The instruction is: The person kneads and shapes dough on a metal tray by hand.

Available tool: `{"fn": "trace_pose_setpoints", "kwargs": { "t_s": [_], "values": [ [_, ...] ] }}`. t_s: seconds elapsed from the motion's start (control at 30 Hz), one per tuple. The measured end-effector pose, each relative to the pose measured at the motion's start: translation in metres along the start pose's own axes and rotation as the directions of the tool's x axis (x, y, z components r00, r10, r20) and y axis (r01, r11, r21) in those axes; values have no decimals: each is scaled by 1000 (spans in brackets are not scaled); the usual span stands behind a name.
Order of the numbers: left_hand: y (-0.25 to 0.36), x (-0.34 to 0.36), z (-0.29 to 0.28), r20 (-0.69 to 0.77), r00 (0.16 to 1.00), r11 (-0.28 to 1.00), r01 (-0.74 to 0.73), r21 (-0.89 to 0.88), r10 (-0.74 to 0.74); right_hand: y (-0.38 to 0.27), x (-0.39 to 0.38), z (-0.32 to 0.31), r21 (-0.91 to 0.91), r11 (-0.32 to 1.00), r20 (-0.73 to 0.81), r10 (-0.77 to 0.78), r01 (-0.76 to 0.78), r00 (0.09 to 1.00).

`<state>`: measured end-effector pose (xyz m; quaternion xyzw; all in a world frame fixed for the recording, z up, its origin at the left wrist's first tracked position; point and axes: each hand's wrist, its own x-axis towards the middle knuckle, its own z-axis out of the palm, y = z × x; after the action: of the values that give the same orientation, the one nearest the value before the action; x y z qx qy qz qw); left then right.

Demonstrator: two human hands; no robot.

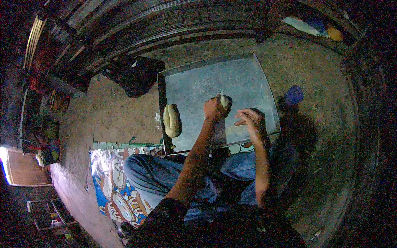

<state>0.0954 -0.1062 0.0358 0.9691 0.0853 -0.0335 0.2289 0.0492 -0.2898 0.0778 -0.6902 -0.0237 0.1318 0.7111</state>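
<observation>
A shallow metal tray [190, 82] with raised edges lies in front of my crossed legs. My left hand [216, 108] is closed round a small pale piece of dough [224, 101], which bulges out by the thumb over the tray's middle. To its right, my right hand [251, 119] hovers above the tray with fingers loosely apart and nothing visible in them. A long, folded lump of dough [172, 121] rests along the tray's left side. Below it, in the near left corner, sits a tiny dough scrap [173, 147].
A black plastic bag [138, 78] slumps on the floor beyond the tray's far left corner. On the right stands a blue cup-like container [293, 95]. A colourful printed mat [118, 186] spreads under my legs at left. Dark wooden slats [198, 25] run across the back.
</observation>
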Motion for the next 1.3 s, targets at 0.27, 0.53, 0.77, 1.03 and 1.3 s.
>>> {"fn": "trace_pose_setpoints", "kwargs": {
  "t_s": [0.27,0.53,0.77,1.03,1.3],
  "values": [
    [-43,23,-18,-141,966,839,-258,-479,217,27,13,3,34,997,-160,-66,72,985],
    [-16,-56,-81,366,926,-165,376,-912,91,19,-4,69,726,636,343,-8,-260,939],
    [-13,-77,-38,-106,977,678,-203,-706,182,83,-9,86,736,594,299,148,-327,943],
    [-65,-100,-138,-348,937,792,-180,-584,-44,6,3,35,543,837,6,77,-68,997],
    [-109,-123,-127,23,993,892,-98,-442,120,-39,14,16,-120,956,-235,-289,268,928]
  ]
}}
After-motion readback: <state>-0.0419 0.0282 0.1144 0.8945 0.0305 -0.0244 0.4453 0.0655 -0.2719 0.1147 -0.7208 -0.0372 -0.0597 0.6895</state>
